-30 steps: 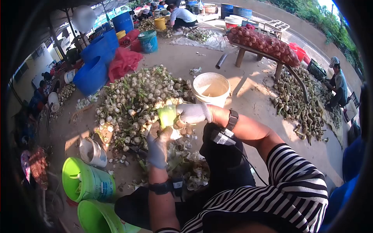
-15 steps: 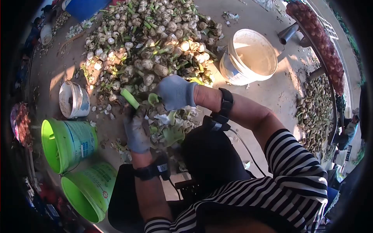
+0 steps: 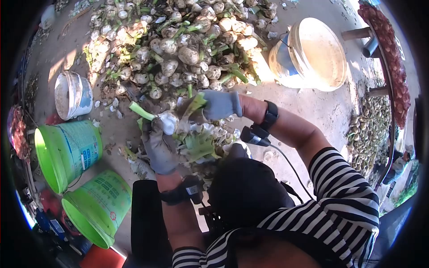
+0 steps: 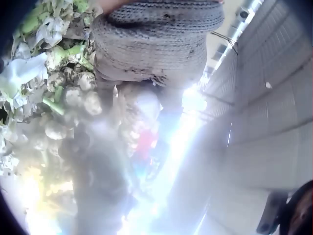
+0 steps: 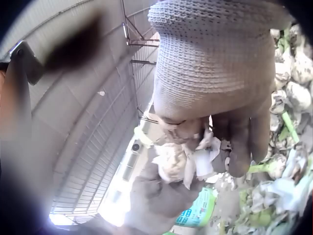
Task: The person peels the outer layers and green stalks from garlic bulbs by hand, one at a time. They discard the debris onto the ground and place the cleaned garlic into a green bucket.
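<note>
My left hand [image 3: 159, 149], in a grey knit glove, grips a garlic bulb [image 3: 168, 122] whose cut green stem [image 3: 142, 110] points up and to the left. The bulb looks white and clean. Close on its right, my gloved right hand [image 3: 220, 105] pinches a strip of green and brown outer garlic skin [image 3: 195, 105]. In the right wrist view the bulb [image 5: 171, 162] sits between both hands, with loose papery skin [image 5: 203, 159] beside it. Below the hands lies a heap of peeled husks [image 3: 201, 145]. Glare blurs much of the left wrist view.
A big pile of unpeeled garlic [image 3: 187, 56] lies ahead. A white bucket [image 3: 308, 56] stands front right, a smaller white bucket [image 3: 73, 96] at left. Two green buckets [image 3: 67, 154] lean near my left side. At far right are a bench with red net sacks [image 3: 391, 62] and more garlic [image 3: 368, 129].
My view has tilted down. The hands have moved apart from their close hold at the stem; the bulb now shows white in the left, with stripped skin in the right.
</note>
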Available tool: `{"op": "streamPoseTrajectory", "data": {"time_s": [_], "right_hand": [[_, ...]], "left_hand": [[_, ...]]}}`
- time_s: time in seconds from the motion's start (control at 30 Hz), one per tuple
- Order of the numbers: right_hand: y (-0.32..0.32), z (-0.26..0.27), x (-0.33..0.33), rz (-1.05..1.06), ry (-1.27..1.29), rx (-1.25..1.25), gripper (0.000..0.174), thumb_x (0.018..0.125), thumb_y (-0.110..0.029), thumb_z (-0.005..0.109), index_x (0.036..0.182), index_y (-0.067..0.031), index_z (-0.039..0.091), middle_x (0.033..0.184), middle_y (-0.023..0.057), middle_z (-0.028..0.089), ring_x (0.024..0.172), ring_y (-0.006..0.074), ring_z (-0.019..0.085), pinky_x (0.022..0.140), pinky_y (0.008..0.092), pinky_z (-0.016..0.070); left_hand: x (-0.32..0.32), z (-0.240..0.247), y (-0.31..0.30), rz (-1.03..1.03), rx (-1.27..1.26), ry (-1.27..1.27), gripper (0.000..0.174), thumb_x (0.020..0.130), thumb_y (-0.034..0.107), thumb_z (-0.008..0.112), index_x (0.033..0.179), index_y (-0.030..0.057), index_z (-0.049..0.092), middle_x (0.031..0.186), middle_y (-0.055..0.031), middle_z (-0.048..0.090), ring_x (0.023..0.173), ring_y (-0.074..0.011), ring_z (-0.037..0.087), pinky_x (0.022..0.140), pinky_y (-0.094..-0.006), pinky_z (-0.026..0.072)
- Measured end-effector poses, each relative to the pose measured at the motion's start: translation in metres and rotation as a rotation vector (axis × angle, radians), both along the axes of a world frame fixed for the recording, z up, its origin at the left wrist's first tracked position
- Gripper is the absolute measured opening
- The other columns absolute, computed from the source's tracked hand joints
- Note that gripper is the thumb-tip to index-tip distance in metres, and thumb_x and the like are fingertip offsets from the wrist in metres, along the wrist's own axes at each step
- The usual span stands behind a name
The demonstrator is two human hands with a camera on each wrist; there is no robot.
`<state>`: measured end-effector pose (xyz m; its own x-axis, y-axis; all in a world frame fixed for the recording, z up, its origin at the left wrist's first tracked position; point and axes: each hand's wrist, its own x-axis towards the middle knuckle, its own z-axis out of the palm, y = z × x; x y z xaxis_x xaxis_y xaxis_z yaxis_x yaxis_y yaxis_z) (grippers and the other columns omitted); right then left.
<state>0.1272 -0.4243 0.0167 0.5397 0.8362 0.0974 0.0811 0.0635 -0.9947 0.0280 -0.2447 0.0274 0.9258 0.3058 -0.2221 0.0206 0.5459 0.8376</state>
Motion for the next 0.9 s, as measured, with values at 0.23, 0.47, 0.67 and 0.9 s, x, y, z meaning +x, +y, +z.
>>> {"op": "streamPoseTrajectory", "data": {"time_s": [0.23,0.47,0.67,0.9], "right_hand": [[0.01,0.026,-0.013,-0.135,-0.34,-0.45,0.021,0.058,-0.018,0.06,0.069,0.0006,0.058,0.063,0.0211,0.056,0.063,0.0395,0.056,0.055,0.0416,0.0452],[-0.002,-0.021,-0.022,-0.229,0.005,0.147,0.02,0.07,-0.014,0.067,0.082,0.0014,0.062,0.075,0.012,0.061,0.07,0.0139,0.057,0.062,0.0302,0.0453],[-0.048,0.002,-0.027,-0.183,0.414,0.144,0.046,0.077,-0.028,0.067,0.109,0.0022,0.053,0.105,0.0083,0.058,0.098,0.0151,0.054,0.087,0.0294,0.0429],[-0.004,-0.015,-0.035,-0.215,-0.033,-0.319,0.028,0.079,-0.016,0.06,0.103,-0.0018,0.057,0.085,0.0163,0.061,0.077,0.0231,0.061,0.071,0.0303,0.0469]], "left_hand": [[0.008,0.025,-0.03,0.072,0.432,0.022,0.034,0.083,0.008,0.054,0.116,0.0046,0.048,0.088,0.0003,0.053,0.074,-0.0093,0.049,0.065,-0.0237,0.0413],[0.009,0.005,-0.014,-0.069,-0.335,-0.016,0.029,0.087,0.021,0.053,0.106,-0.0002,0.053,0.104,-0.0104,0.057,0.096,-0.0198,0.055,0.084,-0.0294,0.0452],[0.005,-0.022,0.007,-0.135,-0.729,-0.134,0.031,0.09,0.028,0.044,0.106,0.003,0.053,0.096,-0.0153,0.059,0.088,-0.0259,0.06,0.08,-0.0433,0.0498],[0.001,-0.014,-0.004,0.01,-0.239,0.052,0.029,0.089,0.022,0.047,0.109,0.0007,0.052,0.103,-0.0115,0.058,0.093,-0.0221,0.057,0.082,-0.037,0.0465]]}}
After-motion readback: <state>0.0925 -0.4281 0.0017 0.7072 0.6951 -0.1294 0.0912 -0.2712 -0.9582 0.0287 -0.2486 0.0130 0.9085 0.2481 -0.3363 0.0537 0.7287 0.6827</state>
